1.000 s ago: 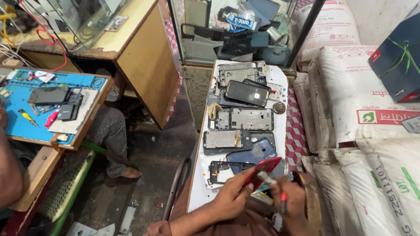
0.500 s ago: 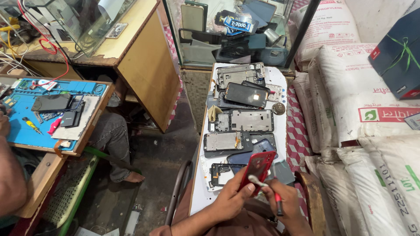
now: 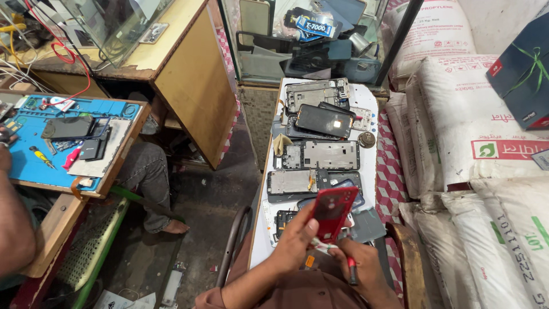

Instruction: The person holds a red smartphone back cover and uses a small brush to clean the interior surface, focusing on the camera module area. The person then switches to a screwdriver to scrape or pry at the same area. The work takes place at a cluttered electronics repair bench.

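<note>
Since the earlier frames the red phone back cover (image 3: 333,210) has come up off the pile and tilted more upright, and the view has slid a bit so the blue work mat (image 3: 34,149) on the left sits lower in frame. My read is the work has gone from picking the piece out to actually working on it.

Left hand (image 3: 297,243) has its grip wrapped on the lower edge of the red cover, thumb up the side, holding it just above the white table (image 3: 370,97). Right hand (image 3: 360,266) is closed around a small red-handled tool (image 3: 350,269), a screwdriver I think (too small to be sure), with its tip pointing in toward the bottom of the cover. I can't tell if the tip is touching it.

Under and behind the cover the table is packed with stripped phone frames (image 3: 323,155) lying flat in a rough column, plus a dark phone (image 3: 324,120) with its screen up near the far end and a little round metal thing (image 3: 366,139) beside it. White woven sacks (image 3: 480,131) are stacked on the right. Another person's arm (image 3: 14,223) shows at the left edge by the mat, well apart from my hands.
</note>
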